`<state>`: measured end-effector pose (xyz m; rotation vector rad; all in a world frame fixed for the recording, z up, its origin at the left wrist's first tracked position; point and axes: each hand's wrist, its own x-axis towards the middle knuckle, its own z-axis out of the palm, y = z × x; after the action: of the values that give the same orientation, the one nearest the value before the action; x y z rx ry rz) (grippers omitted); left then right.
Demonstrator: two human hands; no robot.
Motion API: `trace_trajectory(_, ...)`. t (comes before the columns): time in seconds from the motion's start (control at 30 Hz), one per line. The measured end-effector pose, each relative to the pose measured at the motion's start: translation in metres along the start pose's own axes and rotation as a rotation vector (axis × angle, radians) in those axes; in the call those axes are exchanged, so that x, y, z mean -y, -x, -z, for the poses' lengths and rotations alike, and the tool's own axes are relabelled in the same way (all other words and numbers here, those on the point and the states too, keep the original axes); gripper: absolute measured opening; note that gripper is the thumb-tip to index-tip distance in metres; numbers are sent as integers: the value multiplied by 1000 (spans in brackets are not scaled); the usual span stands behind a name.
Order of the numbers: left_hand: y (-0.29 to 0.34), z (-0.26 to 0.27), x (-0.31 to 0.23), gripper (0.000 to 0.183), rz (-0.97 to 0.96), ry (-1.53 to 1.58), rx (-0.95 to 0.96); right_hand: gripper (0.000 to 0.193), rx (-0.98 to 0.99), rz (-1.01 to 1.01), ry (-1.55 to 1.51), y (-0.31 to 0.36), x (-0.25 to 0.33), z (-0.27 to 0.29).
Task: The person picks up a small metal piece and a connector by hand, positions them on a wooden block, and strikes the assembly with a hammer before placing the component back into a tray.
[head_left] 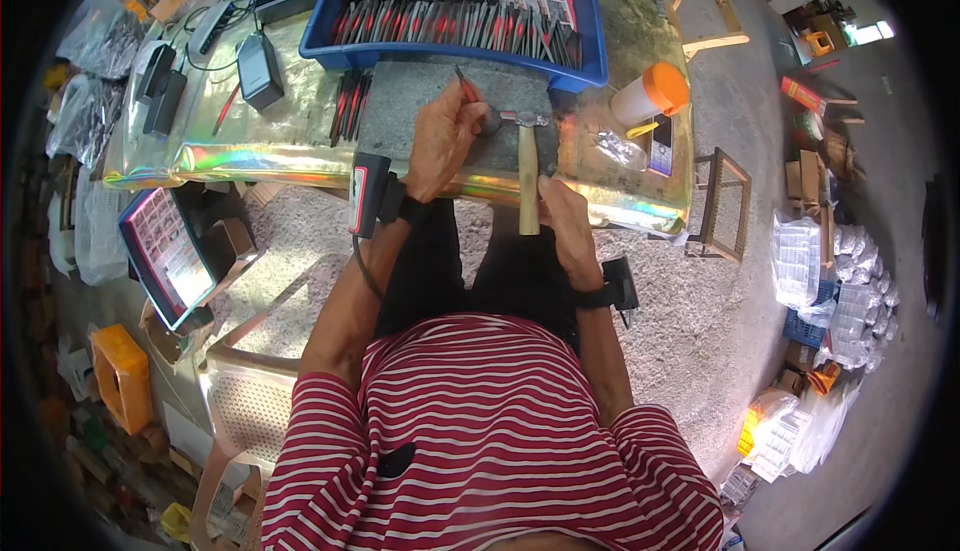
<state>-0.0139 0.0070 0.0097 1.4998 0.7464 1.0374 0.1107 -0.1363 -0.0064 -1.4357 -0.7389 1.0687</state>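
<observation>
My left hand [445,136] is closed over the grey slab [400,101] at the table's front edge. Its fingers pinch a slim red-and-dark piece [466,86] with a narrow tip, whose exact kind I cannot make out. Just right of those fingers is the metal head of a hammer [529,176]. The hammer's pale wooden handle points toward me, past the table edge. Beside the handle is my right hand [568,219], thumb near the wood; its other fingers are hidden, so I cannot tell if it grips the hammer.
Behind the slab stands a blue tray [455,54] of black-and-red slim pieces in rows. More such pieces [349,106] lie left of the slab. An orange-lidded jar [645,96], clear bottle [620,149] and phone [661,146] are at right; black boxes [260,71] and cables at left.
</observation>
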Motion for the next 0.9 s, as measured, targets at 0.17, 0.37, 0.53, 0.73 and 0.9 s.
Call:
trace_trajectory(0.17, -2, 0, 1, 3, -19, -60, 6, 31, 67, -122, 132, -7, -6, 4)
trace_trajectory(0.37, -2, -1, 1, 4, -20, -53, 3, 28, 81, -152, 38, -11, -8, 2)
trace_trajectory(0.53, -2, -1, 1, 4, -51, -67, 18, 27, 78, -203, -68, -10, -2, -2)
trace_trajectory(0.73, -7, 1, 11, 8, -162, -292, 74, 27, 97, -280, -335, -9, 5, -11)
trace_trajectory(0.9, -5, 3, -5, 11, -235, -409, 157, 28, 99, -365, -466, -11, 8, -6)
